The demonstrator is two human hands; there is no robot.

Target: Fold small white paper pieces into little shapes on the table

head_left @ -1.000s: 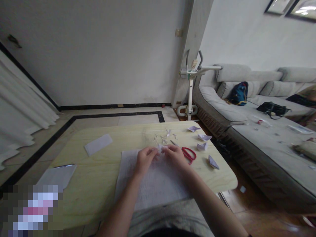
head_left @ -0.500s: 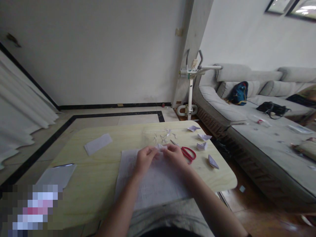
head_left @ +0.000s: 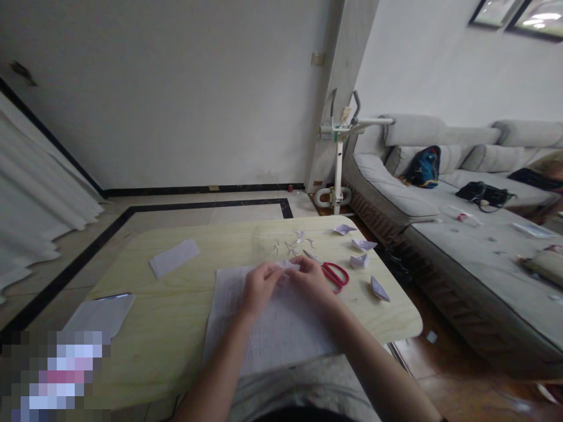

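Note:
Both my hands meet over a large white sheet [head_left: 277,328] on the light wooden table [head_left: 185,287]. My left hand [head_left: 258,287] and my right hand [head_left: 311,278] pinch a small folded piece of white paper [head_left: 288,265] between their fingertips. The fingers of both hands are closed on it. Red-handled scissors [head_left: 334,274] lie just right of my right hand. Tiny paper scraps [head_left: 292,243] are scattered beyond my fingers.
Several small folded paper shapes [head_left: 363,252] lie near the table's right edge. A white slip [head_left: 174,257] and a grey sheet [head_left: 102,312] lie at the left. A grey sofa [head_left: 461,234] with bags stands to the right, a white exercise machine [head_left: 338,158] behind the table.
My hands have drawn slightly closer together around the small paper piece. Nothing else on the table has moved.

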